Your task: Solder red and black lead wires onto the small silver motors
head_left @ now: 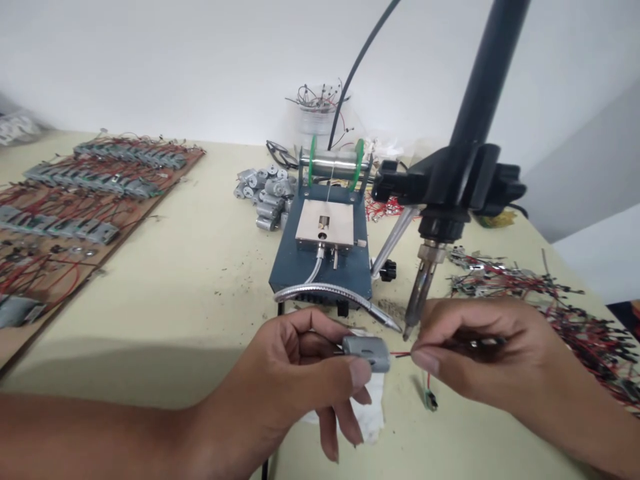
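My left hand (310, 380) grips a small grey DC motor (367, 353) between thumb and fingers, its end turned to the right. Thumb and forefinger of my right hand (475, 360) pinch red and black wires (401, 354), whose tips point at the motor's end. I cannot tell whether the tips touch it. Below my right hand dangles a small green circuit board (431, 400) on a red wire. Just above the wires, the soldering iron (415, 307) hangs tip down in its stand. The solder feed nozzle (387, 318) points at the iron's tip.
The blue solder feeder (320, 267) carries a solder spool (336, 163). Several motors (267, 193) are piled behind it on the left. A board (150, 217) at left holds rows of wired motors. Wire bundles (565, 313) lie at right. White tissue (373, 417) lies under my left hand.
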`<state>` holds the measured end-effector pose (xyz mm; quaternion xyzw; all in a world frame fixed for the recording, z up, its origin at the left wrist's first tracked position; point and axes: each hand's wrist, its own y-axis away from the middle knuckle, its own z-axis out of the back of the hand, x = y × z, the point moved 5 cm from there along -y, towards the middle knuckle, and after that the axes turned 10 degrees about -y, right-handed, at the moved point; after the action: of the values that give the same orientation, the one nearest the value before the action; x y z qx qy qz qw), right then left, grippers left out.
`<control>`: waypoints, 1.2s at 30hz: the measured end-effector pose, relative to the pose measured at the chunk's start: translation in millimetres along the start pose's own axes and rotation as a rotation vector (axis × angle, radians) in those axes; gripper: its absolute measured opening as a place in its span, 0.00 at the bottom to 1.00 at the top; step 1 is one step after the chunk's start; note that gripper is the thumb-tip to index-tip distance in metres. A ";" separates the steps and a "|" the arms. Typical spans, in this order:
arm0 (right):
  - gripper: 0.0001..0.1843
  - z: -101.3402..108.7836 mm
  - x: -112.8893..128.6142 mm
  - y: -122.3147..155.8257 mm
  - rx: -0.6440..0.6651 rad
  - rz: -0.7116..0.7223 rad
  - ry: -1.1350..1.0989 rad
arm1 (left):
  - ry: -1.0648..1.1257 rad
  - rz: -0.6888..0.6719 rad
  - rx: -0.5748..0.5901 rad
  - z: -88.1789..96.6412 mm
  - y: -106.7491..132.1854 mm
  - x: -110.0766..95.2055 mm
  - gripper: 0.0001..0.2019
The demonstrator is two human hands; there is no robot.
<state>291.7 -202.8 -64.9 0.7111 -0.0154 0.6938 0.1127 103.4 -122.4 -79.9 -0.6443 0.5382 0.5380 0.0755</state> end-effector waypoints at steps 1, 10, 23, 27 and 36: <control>0.06 -0.6 0.1 -0.1 0.001 -0.009 -0.010 | 0.007 0.004 -0.001 0.0 0.1 0.2 0.15; 0.07 0.9 8.6 2.3 -0.044 0.072 0.114 | 0.025 0.014 0.026 0.3 -2.5 0.9 0.14; 0.07 -2.3 25.9 0.3 -0.211 0.136 0.128 | 0.061 -0.072 0.075 -3.1 -2.1 -14.3 0.12; 0.07 -3.2 29.7 -0.3 -0.238 0.171 0.121 | 0.084 -0.073 0.090 -4.3 -0.3 -15.2 0.11; 0.08 -2.4 34.8 -0.6 -0.150 0.245 0.151 | 0.091 -0.061 0.103 -4.6 -1.6 -14.2 0.12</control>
<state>290.8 -197.1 -30.5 0.6395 -0.1452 0.7506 0.0807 109.7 -116.2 -67.8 -0.6794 0.5482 0.4773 0.1005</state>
